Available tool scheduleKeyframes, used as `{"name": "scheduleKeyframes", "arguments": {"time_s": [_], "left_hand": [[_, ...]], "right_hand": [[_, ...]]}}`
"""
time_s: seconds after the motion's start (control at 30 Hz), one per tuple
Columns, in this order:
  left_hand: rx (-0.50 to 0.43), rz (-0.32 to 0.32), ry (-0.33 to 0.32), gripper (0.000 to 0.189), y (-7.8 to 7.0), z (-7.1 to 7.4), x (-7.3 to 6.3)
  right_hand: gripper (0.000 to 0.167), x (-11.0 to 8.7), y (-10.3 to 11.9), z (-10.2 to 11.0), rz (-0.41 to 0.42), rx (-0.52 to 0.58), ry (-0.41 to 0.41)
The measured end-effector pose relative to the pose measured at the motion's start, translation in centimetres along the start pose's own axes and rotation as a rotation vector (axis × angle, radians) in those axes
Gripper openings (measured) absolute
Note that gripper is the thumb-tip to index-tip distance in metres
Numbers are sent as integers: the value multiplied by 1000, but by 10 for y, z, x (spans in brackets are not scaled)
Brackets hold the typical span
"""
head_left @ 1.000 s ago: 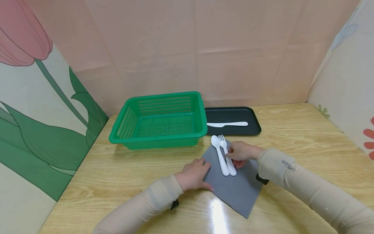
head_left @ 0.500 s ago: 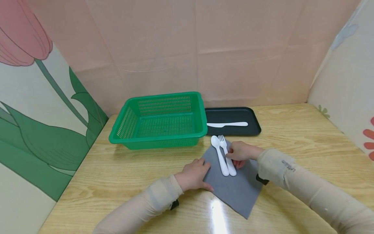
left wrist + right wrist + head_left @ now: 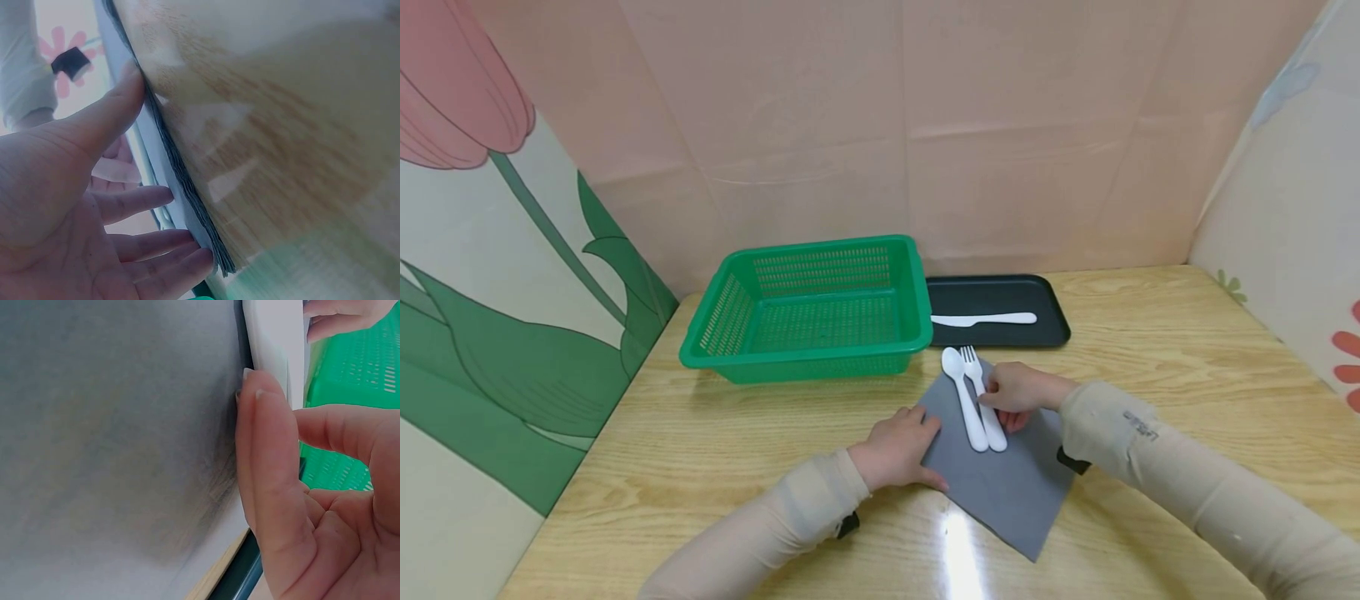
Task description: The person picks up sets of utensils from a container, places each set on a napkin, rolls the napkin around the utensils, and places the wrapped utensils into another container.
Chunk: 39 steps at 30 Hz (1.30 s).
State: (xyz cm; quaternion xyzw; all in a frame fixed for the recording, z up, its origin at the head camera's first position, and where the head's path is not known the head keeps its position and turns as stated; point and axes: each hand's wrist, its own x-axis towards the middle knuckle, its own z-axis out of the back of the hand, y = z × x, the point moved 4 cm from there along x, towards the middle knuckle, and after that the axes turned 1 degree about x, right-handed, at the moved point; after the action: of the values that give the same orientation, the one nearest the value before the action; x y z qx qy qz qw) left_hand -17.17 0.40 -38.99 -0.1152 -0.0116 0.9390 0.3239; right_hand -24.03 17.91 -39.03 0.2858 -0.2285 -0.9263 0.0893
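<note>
A grey folded napkin (image 3: 992,483) lies on the table at an angle, its layered edge showing in the left wrist view. On it a white plastic spoon (image 3: 964,400) and a white plastic fork (image 3: 983,398) rest side by side, heads at the napkin's far corner. My left hand (image 3: 898,450) spreads its thumb and fingers along the napkin's left edge, fingertips (image 3: 197,250) touching it. My right hand (image 3: 1017,392) pinches the fork's handle, thumb across it and other fingers curled at its right side. The spoon sits just left of these fingers.
A green perforated basket (image 3: 808,358) stands at the back left. Beside it, a black tray (image 3: 1000,296) holds a white knife (image 3: 1000,318), and the basket hides the tray's left end. Patterned panels and a pink sheet border the wooden table (image 3: 1187,367).
</note>
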Motion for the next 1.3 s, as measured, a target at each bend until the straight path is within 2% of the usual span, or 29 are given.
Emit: {"name": "scheduleKeyframes", "arguments": {"time_s": [0.67, 1.3], "left_hand": [[7, -6, 0, 67, 1, -1, 1], [-2, -7, 2, 69, 1, -1, 1]], "right_hand": [[20, 1, -1, 3, -18, -7, -13], [20, -3, 2, 7, 10, 0, -27]]}}
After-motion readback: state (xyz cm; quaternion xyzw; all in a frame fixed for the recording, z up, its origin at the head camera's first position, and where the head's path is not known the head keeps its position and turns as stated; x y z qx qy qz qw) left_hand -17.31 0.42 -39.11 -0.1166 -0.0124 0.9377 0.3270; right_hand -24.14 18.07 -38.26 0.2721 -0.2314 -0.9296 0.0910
